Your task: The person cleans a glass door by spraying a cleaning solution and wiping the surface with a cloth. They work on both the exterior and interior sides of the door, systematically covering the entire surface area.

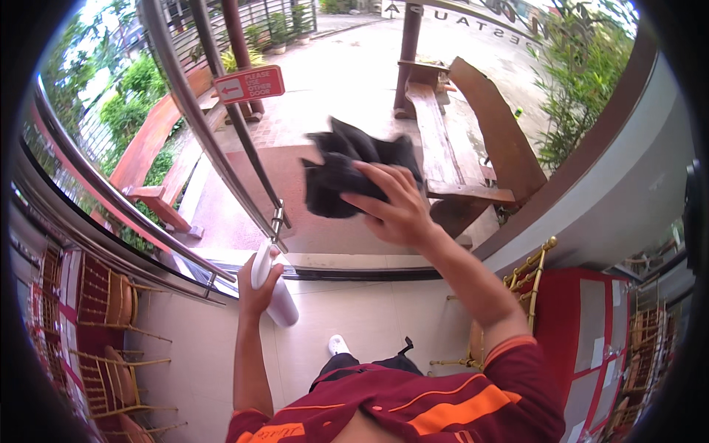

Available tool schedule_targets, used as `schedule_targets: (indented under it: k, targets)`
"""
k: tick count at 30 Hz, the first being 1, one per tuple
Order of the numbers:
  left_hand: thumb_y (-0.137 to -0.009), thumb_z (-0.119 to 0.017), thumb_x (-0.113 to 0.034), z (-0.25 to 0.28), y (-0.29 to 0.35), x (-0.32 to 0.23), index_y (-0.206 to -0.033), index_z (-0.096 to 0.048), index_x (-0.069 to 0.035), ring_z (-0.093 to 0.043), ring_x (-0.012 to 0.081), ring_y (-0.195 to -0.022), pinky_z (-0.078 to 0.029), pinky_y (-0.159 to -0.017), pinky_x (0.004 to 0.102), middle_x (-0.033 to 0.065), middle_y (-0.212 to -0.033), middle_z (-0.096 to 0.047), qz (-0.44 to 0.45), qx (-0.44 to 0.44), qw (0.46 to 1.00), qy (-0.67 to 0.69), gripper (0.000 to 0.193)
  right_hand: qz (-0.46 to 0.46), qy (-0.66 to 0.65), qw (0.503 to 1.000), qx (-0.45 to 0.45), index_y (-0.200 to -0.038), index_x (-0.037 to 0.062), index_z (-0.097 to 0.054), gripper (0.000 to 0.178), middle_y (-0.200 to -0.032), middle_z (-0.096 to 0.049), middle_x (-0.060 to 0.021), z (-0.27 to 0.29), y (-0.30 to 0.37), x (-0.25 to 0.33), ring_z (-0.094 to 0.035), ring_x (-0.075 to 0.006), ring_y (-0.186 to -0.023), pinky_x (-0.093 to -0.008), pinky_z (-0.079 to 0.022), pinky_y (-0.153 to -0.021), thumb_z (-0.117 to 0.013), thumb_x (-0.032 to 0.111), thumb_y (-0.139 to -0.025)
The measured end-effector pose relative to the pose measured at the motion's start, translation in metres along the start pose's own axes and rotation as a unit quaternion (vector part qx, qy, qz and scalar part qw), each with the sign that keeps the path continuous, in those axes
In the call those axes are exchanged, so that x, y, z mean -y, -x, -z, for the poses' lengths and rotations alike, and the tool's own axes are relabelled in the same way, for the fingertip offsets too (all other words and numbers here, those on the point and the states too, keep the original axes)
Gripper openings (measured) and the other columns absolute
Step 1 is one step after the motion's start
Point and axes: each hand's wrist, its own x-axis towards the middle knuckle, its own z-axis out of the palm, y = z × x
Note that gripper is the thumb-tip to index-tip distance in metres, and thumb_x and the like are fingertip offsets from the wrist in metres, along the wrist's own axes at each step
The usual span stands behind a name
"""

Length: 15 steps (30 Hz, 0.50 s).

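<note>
My right hand (399, 210) is raised in front of me, its fingers closed on a bunched black cloth (340, 173). The cloth is held up against the bright view through the glass; whether it touches the pane I cannot tell. Lower and to the left, my left hand (258, 284) grips a white spray bottle (283, 306) around its upper part. The bottle tilts, with its base toward the floor. Just beyond its head is the lower end of a long metal door handle (251, 159).
A red sign (249, 84) is on the glass near the handle. Metal rails (125, 196) run along the left. Outside stand wooden benches (487, 125) and plants. Gold chairs (122, 376) stand at left, and a red-covered table (554, 325) with a gold chair (533, 277) at right.
</note>
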Motion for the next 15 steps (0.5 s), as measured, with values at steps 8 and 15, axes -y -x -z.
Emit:
schedule_targets:
  k: [8,15]
  targets:
    - [-0.087,-0.074,-0.009,-0.011,0.067,0.035,-0.113,-0.069,0.0,-0.068,0.0146,-0.08,-0.054,-0.076,0.031,0.0092,-0.108,-0.073,0.14,-0.047,0.987,0.061,0.028,0.228,0.31,0.892,0.236,-0.148,0.0158,-0.053,0.053,-0.167,-0.034,-0.0023,-0.109,-0.064,-0.106,-0.032,-0.0228,-0.153,-0.0512,-0.021,-0.127,-0.057,0.019,-0.095]
    - [-0.089,-0.069,-0.006,-0.042,0.084,0.015,-0.113,-0.067,0.002,-0.068,0.0158,-0.081,-0.053,-0.079,0.0329,0.0099,-0.109,-0.072,0.134,-0.208,0.968,0.029,0.026,0.185,0.219,0.921,0.263,-0.15,0.0164,-0.05,0.058,-0.169,-0.03,-0.0051,0.037,0.032,-0.199,-0.032,-0.0228,-0.154,-0.0526,-0.018,-0.129,-0.057,0.011,-0.093]
